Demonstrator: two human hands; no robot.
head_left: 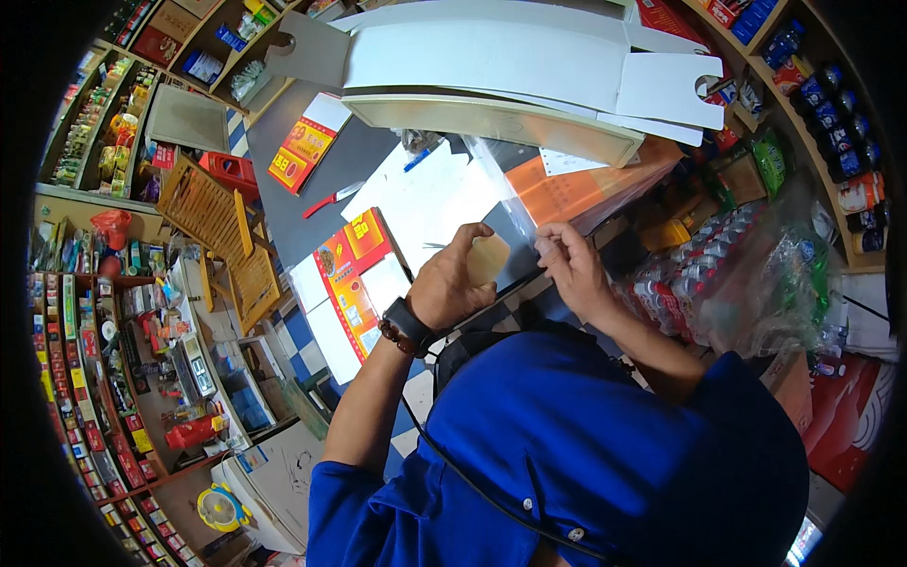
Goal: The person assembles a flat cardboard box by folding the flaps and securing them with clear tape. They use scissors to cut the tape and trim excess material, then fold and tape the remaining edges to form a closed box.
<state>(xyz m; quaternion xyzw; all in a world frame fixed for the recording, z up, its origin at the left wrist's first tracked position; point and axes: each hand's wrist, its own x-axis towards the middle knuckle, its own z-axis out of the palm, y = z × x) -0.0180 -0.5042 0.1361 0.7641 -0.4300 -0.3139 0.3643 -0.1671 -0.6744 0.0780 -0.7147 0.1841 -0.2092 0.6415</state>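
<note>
My left hand [448, 285], with a dark watch at the wrist, is curled round a pale yellowish roll [488, 257] that looks like packing tape. A thin grey tip [435, 246] pokes out beside its knuckles; what it belongs to is hidden. To its right, my right hand [574, 272] is held apart, thumb and fingers bent together; anything between them is too small to make out. Both hands are over the near edge of the dark table. White paper [420, 203] and a red-and-yellow printed carton [354, 265] are beside my left hand. An orange plastic-wrapped pack [567, 189] lies beyond my right hand.
A long white open carton [482, 47] spans the table's far side. A red-handled knife [331, 199], a blue pen [420, 158] and another printed box [304, 151] lie there too. A wooden folding chair [222, 231] stands left; wrapped bottles [690, 269] are stacked right. Stocked shelves surround the table.
</note>
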